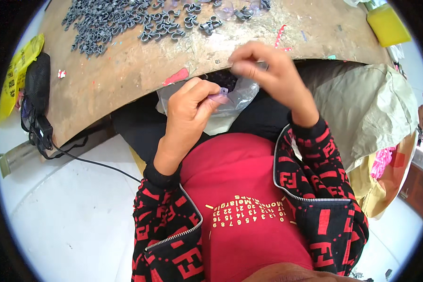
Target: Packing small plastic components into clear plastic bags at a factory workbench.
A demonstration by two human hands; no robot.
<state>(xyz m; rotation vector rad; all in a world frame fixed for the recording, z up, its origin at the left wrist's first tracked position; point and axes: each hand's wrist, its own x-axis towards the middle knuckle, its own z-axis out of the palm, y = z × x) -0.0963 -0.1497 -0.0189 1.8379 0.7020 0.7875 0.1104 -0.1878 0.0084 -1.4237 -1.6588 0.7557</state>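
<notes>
My left hand (188,103) is closed, pinching a small translucent purple suction cup (219,97) with a holed tab between thumb and forefinger. It is held just off the table's near edge, above a clear plastic bag (243,97) in my lap with dark pieces inside. To the right and a little farther off, my right hand (272,68) hovers over the table edge with bent fingers. Its fingertips are blurred by motion, so whether they hold anything is unclear. Grey plastic clips (160,26) lie in a heap across the table's far left.
Clear suction cups (224,10) lie by the clips on the worn wooden table (127,73). A yellow block (388,25) stands at the far right corner. A black pouch (38,82) and cable hang at the left edge. A large pale sack (362,108) stands on my right.
</notes>
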